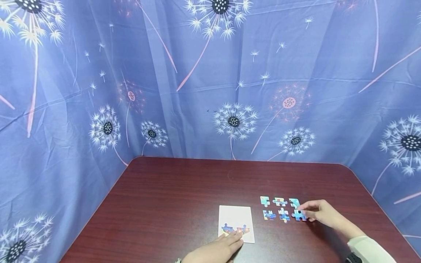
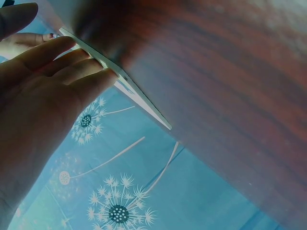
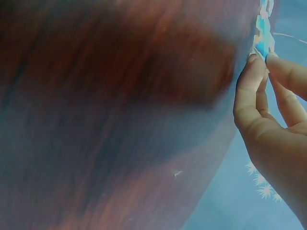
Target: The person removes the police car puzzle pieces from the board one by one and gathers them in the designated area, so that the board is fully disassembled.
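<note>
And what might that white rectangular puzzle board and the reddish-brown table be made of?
The white board: perhaps card or thin wood, smooth, judging by its slim pale edge and even surface.
The table: wood or printed laminate, faintly glossy, given its streaked grain and pale sheen.

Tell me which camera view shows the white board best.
The head view: it shows most of the white board from above, the left hand covering part of its near side. The left wrist view gives mainly its thin edge; I cannot find it in the right wrist view.

Left grip [image 2: 45,98], apparently on board [image 2: 145,103], dandelion cloth [image 2: 139,167]
</note>
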### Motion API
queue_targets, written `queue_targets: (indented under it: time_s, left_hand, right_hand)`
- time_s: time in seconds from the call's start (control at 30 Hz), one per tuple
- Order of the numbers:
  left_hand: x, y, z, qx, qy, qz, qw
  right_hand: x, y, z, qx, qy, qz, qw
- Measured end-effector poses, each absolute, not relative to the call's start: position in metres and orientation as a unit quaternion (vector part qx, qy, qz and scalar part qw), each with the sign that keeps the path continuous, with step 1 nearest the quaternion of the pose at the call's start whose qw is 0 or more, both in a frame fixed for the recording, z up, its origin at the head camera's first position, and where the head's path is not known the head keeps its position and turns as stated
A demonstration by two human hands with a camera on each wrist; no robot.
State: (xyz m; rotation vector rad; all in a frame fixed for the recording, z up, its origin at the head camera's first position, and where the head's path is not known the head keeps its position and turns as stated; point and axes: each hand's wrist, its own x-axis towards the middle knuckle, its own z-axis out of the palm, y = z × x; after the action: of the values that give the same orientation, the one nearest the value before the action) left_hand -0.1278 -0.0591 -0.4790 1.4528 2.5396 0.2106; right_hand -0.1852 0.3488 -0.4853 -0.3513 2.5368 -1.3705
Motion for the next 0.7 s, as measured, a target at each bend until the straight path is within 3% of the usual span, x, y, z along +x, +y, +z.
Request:
queue_targets:
  time_s: [0.4, 0.7]
  left_hand:
    - [-0.1268, -0.0578, -0.4819, 0.503, 0.859, 0.062, 0.068]
    - [-0.1267, -0.0579, -0.4833, 0.500, 0.861, 0.061, 0.073]
  right_hand:
    - [-0.1846, 0.3446, -0.4868, -0.098, 0.887, -0.440, 0.099]
    - [-0.1863, 0.3439, -0.4918, -0.116, 0.902, -0.410, 0.066]
